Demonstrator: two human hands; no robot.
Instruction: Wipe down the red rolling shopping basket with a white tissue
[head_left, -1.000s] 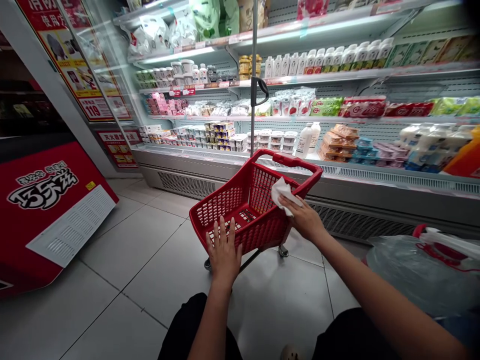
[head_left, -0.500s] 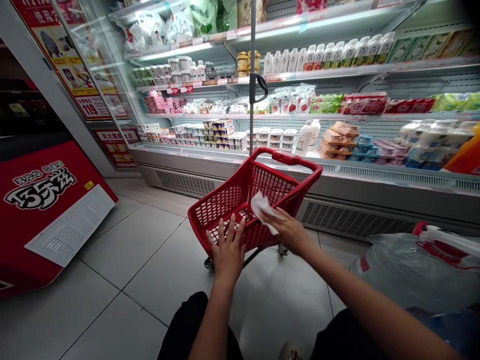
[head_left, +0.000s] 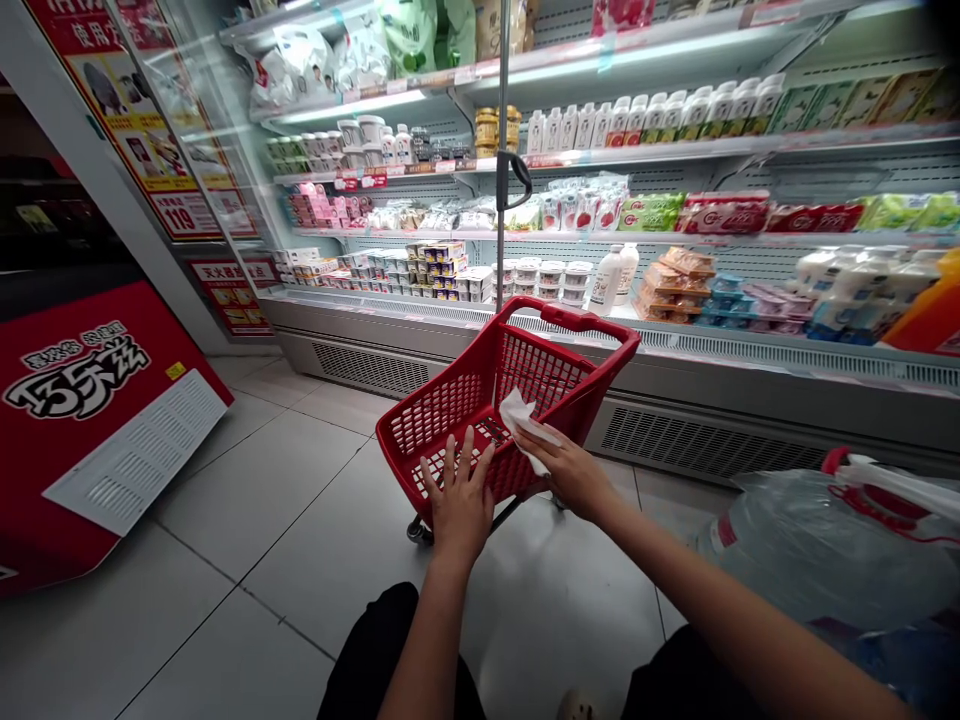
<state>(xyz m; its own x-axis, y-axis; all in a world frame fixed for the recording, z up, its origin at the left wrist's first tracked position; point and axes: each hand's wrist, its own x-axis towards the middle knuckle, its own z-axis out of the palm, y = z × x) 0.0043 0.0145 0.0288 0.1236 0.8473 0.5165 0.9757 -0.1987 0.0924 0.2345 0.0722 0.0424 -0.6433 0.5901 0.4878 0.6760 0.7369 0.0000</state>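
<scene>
A red plastic shopping basket cart (head_left: pixel 442 405) with grid sides stands on the tiled floor in front of me. My left hand (head_left: pixel 459 500) lies with spread fingers against the cart's near side and rim, holding nothing. On the near rim, further right, my right hand (head_left: pixel 566 470) presses a crumpled white cloth or tissue (head_left: pixel 519 412); part of it hangs over into the basket. The cart's red handle (head_left: pixel 577 320) rises at the back right, beyond my hands.
Behind the cart runs an open refrigerated shelf (head_left: pixel 360 350) stocked with dairy goods. A red freezer (head_left: pixel 97 420) stands at the left. Large wrapped water bottles (head_left: pixel 817 540) are at the lower right. A vertical metal pole (head_left: pixel 502 240) rises behind the cart.
My right hand and the white cloth have shifted slightly left and down along the rim. My left hand has moved slightly right, still spread on the cart.
</scene>
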